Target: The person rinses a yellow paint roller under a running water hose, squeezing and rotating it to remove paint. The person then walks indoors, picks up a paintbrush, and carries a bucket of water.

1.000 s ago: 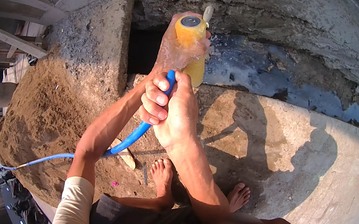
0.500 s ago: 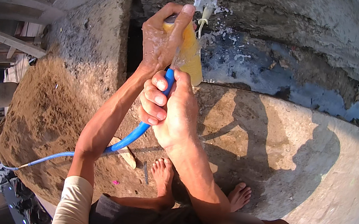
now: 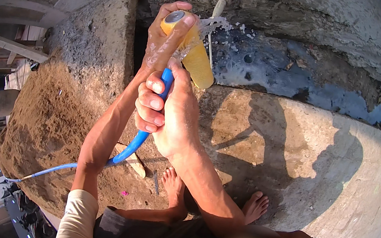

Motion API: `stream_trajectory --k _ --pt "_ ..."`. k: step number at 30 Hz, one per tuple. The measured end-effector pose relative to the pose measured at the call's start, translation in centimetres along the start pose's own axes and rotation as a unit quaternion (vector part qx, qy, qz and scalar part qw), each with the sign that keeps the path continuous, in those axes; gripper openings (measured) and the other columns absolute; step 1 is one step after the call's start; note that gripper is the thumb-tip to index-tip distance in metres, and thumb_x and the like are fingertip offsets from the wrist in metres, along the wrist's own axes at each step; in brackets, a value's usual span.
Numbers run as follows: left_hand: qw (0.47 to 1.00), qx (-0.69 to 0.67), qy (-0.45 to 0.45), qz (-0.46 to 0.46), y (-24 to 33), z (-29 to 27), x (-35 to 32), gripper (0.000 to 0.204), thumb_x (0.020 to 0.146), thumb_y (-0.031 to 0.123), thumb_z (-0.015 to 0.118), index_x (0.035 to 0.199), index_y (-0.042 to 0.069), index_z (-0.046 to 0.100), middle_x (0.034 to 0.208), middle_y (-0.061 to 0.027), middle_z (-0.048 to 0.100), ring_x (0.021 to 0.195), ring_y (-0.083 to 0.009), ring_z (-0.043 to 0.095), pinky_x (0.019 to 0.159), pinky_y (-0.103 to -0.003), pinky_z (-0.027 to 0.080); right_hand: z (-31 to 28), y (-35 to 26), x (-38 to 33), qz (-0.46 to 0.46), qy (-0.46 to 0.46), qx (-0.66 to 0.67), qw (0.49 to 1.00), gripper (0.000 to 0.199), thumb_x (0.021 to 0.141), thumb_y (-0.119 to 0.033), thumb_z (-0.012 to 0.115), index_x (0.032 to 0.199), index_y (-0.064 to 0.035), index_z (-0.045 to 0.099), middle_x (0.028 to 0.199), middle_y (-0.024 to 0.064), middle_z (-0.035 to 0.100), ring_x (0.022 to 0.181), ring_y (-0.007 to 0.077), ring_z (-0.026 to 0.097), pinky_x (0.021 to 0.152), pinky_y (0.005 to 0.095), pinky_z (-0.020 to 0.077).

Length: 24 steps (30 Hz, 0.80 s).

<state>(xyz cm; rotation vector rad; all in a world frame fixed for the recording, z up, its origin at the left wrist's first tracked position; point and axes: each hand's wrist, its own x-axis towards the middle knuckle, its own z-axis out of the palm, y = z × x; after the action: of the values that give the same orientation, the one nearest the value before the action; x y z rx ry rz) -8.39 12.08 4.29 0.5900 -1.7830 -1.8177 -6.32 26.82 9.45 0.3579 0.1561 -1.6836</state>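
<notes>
My left hand grips a yellow paint roller near its upper end, where a round grey end cap shows. Along the roller's far right side runs a thin pale rod, ending in a pale handle. Just below, my right hand is wrapped round a blue hose, its thumb at the hose mouth. Water from the hose strikes the yellow sleeve and splashes off to the upper right. Both hands are wet.
Beyond the roller lies a gutter with milky, greyish water beside a rough wall. A concrete ledge with shadows is on the right. At left are a heap of sand and a wooden beam. My bare feet stand below.
Both hands have shifted slightly left, and the roller has tilted so its end cap shows more. The spray now hits lower on the sleeve, and the handle is no longer covered by splashes.
</notes>
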Motion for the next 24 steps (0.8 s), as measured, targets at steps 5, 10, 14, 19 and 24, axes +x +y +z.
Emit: stream_trajectory --k 5,10,14,19,24 --pt "0.996 0.08 -0.03 -0.003 1.1 1.2 -0.4 0.04 0.092 0.008 0.078 0.126 0.006 0.057 0.107 -0.0069 0.072 0.098 -0.0123 0.067 0.086 -0.029 0.056 -1.7 0.2 0.4 -0.002 -0.013 0.016 1.0 0.044 0.107 -0.049 0.037 0.077 -0.0176 0.044 0.06 -0.0071 0.037 0.041 0.0065 0.029 0.039 0.0249 0.0275" --pt "0.999 0.01 -0.005 0.046 -0.9 1.4 0.0 0.044 0.089 0.004 0.078 0.127 0.006 0.056 0.108 -0.0059 0.072 0.097 -0.0132 0.066 0.088 -0.03 0.055 -0.8 0.5 0.2 -0.005 -0.037 -0.007 0.999 0.043 0.107 -0.047 0.036 0.078 -0.017 0.044 0.06 -0.0067 0.037 0.041 0.0066 0.029 0.039 0.0248 0.0279" --pt "0.999 0.026 -0.007 0.026 -1.1 1.2 -0.4 0.045 0.088 0.006 0.079 0.127 0.006 0.056 0.106 -0.007 0.071 0.096 -0.0147 0.067 0.086 -0.031 0.056 -0.8 0.2 0.2 -0.005 -0.032 0.006 0.999 0.042 0.108 -0.046 0.035 0.078 -0.0168 0.044 0.06 -0.0063 0.037 0.041 0.0069 0.03 0.039 0.025 0.0281" --pt "0.995 0.087 -0.019 -0.033 -1.0 0.6 -0.8 0.046 0.097 0.03 0.071 0.131 0.005 0.055 0.109 -0.011 0.07 0.095 -0.0194 0.069 0.085 -0.035 0.058 -3.2 0.4 0.6 0.007 -0.024 0.035 0.999 0.043 0.108 -0.046 0.033 0.078 -0.0168 0.044 0.06 -0.0061 0.037 0.041 0.0073 0.03 0.039 0.0255 0.0285" --pt "0.978 -0.159 -0.071 -0.112 -1.9 -0.7 -0.3 0.075 0.099 0.07 0.05 0.136 0.005 0.054 0.112 -0.0133 0.069 0.098 -0.0244 0.07 0.088 -0.04 0.059 -1.8 0.8 0.3 0.001 -0.007 0.008 1.0 0.044 0.107 -0.048 0.034 0.078 -0.0173 0.044 0.06 -0.0063 0.037 0.041 0.007 0.029 0.04 0.0249 0.0282"
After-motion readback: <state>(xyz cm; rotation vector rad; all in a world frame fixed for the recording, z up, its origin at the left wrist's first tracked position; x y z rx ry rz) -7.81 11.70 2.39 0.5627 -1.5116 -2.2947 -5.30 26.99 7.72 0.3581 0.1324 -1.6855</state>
